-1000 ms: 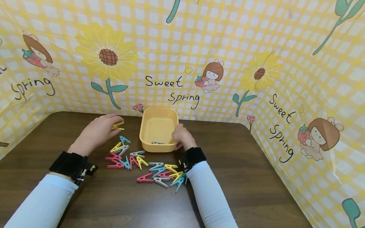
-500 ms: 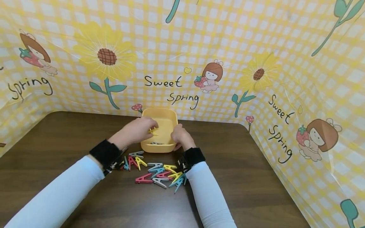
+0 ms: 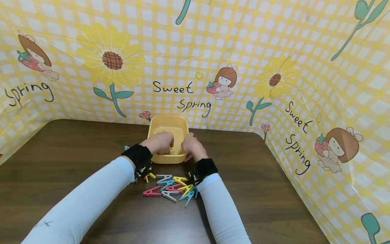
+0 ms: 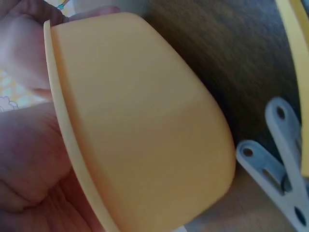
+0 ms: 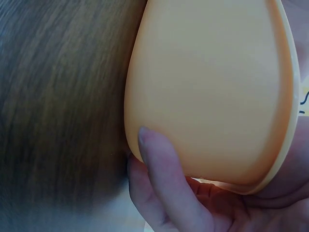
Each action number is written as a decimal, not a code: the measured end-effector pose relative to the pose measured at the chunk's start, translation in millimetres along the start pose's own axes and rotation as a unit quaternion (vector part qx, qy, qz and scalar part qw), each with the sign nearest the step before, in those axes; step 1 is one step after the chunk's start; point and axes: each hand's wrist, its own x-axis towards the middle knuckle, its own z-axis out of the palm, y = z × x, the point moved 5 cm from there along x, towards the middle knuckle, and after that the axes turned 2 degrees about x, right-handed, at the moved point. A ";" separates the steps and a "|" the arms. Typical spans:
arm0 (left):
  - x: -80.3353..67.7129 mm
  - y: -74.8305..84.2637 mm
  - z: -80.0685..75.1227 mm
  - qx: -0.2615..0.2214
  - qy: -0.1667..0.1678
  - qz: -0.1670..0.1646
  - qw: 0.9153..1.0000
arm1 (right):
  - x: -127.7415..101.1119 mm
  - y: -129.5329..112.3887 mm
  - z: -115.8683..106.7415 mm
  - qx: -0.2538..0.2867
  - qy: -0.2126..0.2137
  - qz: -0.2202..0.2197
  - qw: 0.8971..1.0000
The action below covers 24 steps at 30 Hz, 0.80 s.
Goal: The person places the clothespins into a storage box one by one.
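Note:
A yellow plastic box (image 3: 168, 122) stands at the back of the table. My left hand (image 3: 159, 141) reaches down inside it, fingers pointing to the floor of the box. A yellow clothespin (image 3: 172, 151) shows at its fingertips, mostly hidden by the hand. With my right hand (image 3: 193, 146) I grip the box's right side; in the right wrist view, fingers (image 5: 166, 169) lie against the outer wall. In front of the box lie several clothespins, among them a red one (image 3: 151, 192), a grey one (image 3: 169, 195) and a blue one (image 3: 189, 196). My left wrist hides others.
The dark wooden table (image 3: 262, 189) extends to both sides of the arms. A yellow checked cloth (image 3: 182, 51) with printed flowers rises behind it and along the sides. Close to the box, a grey clothespin (image 4: 285, 179) lies in the left wrist view.
My left hand has moved right from beside the box, carrying the yellow clothespin over the rim and down inside. My right hand has kept its grip on the box.

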 end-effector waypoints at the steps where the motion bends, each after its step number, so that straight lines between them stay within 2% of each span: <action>1: 4.8 -4.7 4.2 -0.003 0.002 -0.002 1.000 | -0.2 0.1 0.0 0.000 -0.001 0.000 1.000; 4: 2.6 -5.1 2.8 -0.013 -0.003 -0.007 1.000 | -1.8 0.1 0.2 0.001 -0.002 0.000 1.000; 8: -26.1 13.0 -18.7 -0.034 -0.022 -0.013 0.999 | -3.3 0.0 -1.1 0.008 0.001 -0.002 1.000; 11: -33.7 13.7 -23.4 -0.033 -0.024 -0.014 0.999 | -3.6 -0.8 -2.0 0.009 0.003 0.000 1.000; 13: -32.0 10.7 -22.5 -0.020 -0.017 -0.016 1.000 | -3.1 -1.1 -2.3 0.005 0.002 0.001 1.000; 15: -21.2 2.1 -16.2 0.006 0.010 -0.008 1.000 | -2.5 -1.3 -2.4 0.001 0.003 0.001 1.000; 18: -1.3 -12.6 -5.3 0.056 0.047 -0.019 0.997 | -2.2 -1.8 -2.4 0.000 0.004 -0.002 1.000; 20: 4.3 -16.5 -3.2 0.071 0.051 -0.023 0.996 | -2.4 -2.1 -2.3 0.001 0.004 -0.002 1.000; 23: -0.5 -11.5 -9.3 0.072 0.043 -0.033 0.996 | -2.4 -2.1 -1.8 0.002 0.001 -0.001 1.000; 24: -8.2 -4.8 -16.4 0.063 0.042 -0.032 0.997 | -2.7 -2.2 -1.9 0.003 0.001 -0.001 1.000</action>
